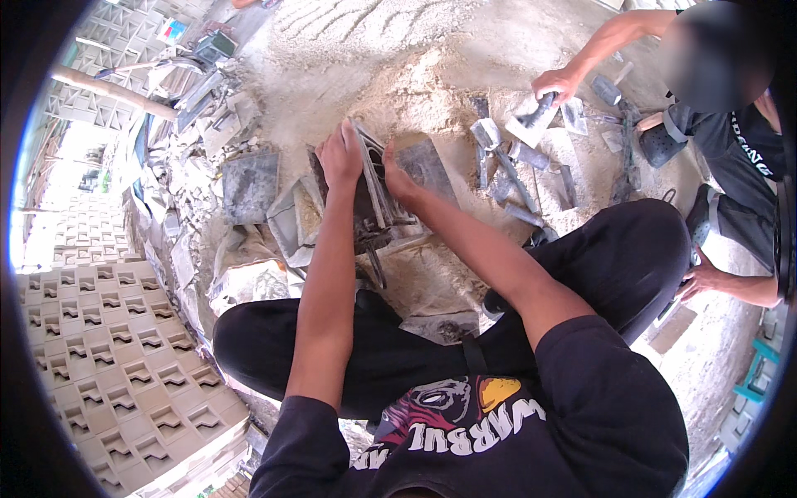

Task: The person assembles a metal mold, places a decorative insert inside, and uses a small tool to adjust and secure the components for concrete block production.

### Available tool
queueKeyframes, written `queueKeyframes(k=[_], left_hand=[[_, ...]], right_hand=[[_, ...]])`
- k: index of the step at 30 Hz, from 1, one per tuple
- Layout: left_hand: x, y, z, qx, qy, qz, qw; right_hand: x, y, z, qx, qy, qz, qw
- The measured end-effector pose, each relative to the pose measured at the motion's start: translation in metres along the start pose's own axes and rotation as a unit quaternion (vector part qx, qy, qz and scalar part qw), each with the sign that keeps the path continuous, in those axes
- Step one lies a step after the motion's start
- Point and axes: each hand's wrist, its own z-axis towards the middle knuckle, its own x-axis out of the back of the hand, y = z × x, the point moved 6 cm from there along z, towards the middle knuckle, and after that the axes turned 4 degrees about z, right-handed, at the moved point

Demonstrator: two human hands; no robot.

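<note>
Between my two hands a grey, dust-coated metal mould point(375, 195) stands up on edge. My left hand point(339, 158) is closed round its far left side. My right hand point(399, 173) presses on its right side, closed against it, with some fingers hidden behind the metal. Under and around it lie dark metal parts point(371, 241), one with a thin rod pointing toward me. A flat grey plate point(426, 170) lies just right of my right hand, and another dark plate point(251, 187) lies to the left.
A co-worker's hand point(558, 85) holds a wide-bladed scraper point(531, 124) at the right, above several dusty tools point(515, 170). Sandy powder point(432, 83) is heaped beyond my hands. Broken rubble point(178, 224) lies left, near stacked patterned blocks point(116, 349).
</note>
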Motion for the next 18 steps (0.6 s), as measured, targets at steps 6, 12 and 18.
queueKeyframes(k=[6,12,18], left_hand=[[-0.008,0.009,0.001,0.011,-0.028,0.004,1.0],[-0.003,-0.004,0.004,0.007,-0.036,0.03,0.999],[-0.017,0.001,0.023,0.075,-0.096,0.022,0.992]], right_hand=[[0.008,0.012,0.015,0.017,-0.046,-0.03,0.998],[-0.003,-0.004,0.003,0.027,-0.05,-0.115,0.992],[0.073,-0.037,-0.015,0.035,0.155,-0.441,0.884]])
